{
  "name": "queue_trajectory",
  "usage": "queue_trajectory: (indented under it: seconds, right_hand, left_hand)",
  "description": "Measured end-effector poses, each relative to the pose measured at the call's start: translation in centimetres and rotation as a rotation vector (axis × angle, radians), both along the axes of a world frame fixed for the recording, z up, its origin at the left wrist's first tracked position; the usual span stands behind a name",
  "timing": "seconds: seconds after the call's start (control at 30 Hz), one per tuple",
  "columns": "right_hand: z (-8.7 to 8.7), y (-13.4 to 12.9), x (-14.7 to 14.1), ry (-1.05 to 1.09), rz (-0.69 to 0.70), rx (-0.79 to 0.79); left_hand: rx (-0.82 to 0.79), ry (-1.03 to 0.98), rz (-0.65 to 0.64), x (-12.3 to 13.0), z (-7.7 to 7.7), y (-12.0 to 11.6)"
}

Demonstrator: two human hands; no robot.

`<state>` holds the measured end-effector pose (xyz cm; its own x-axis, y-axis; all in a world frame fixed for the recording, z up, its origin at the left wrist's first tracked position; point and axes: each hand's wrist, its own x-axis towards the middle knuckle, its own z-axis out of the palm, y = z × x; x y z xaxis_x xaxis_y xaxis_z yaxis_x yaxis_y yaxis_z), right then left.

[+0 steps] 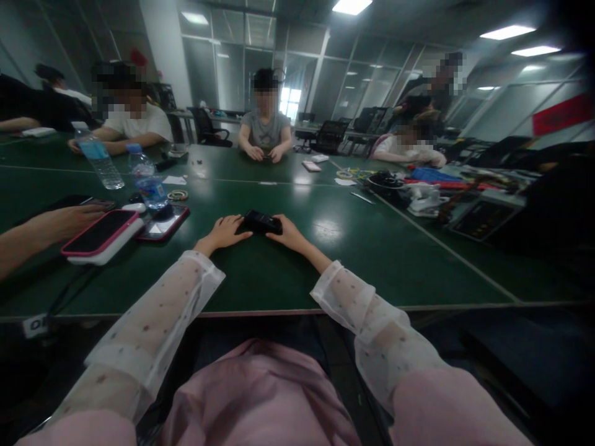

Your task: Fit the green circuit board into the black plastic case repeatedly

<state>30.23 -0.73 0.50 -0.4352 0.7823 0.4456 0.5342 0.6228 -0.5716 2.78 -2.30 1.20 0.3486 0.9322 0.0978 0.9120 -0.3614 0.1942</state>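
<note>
A small black rectangular device point(263, 222) is between my two hands, low over the green table point(260, 279). My left hand point(224, 233) grips its left end, with the thumb along the near side. On the right end, my right hand point(292, 234) closes round it, thumb in front and fingers behind. Faint marks show on the device's face, too blurred to read. To the left of my left hand lies a phone point(165, 224) with a pink edge.
Farther left are a pink-cased phone point(105, 232) on a white block, two water bottles point(147, 179) point(98, 158), a tape roll point(177, 195) and another person's hand point(77, 222). A pen point(362, 198) and a cluttered pile point(423, 195) lie right. People sit across the table.
</note>
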Motion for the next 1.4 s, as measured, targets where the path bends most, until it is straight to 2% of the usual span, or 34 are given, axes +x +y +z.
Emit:
queue_trajectory:
  seconds: [0.17, 0.4, 0.6, 0.83, 1.1, 1.4]
  right_hand:
    - [0.3, -0.2, -0.1, -0.040, -0.046, 0.039]
    - [0.1, 0.3, -0.1, -0.047, -0.150, 0.010]
    - [-0.2, 0.6, 0.1, -0.002, -0.129, 0.002]
    - [-0.8, 0.8, 0.1, 0.015, -0.144, -0.024]
    - [-0.5, 0.6, 0.1, 0.047, -0.147, -0.054]
    - [-0.2, 0.6, -0.1, -0.037, -0.164, 0.003]
  left_hand:
    - [0.005, 0.001, 0.005, -0.1, -0.2, 0.1]
    - [-0.003, 0.002, -0.002, -0.1, -0.2, 0.2]
    - [-0.020, -0.016, 0.018, 0.1, 0.2, -0.2]
    - [0.024, -0.095, 0.040, -0.1, -0.3, -0.2]
    - [0.022, -0.115, 0.033, 0.0, 0.1, -0.5]
    - [0.021, -0.032, 0.001, -0.2, -0.4, 0.3]
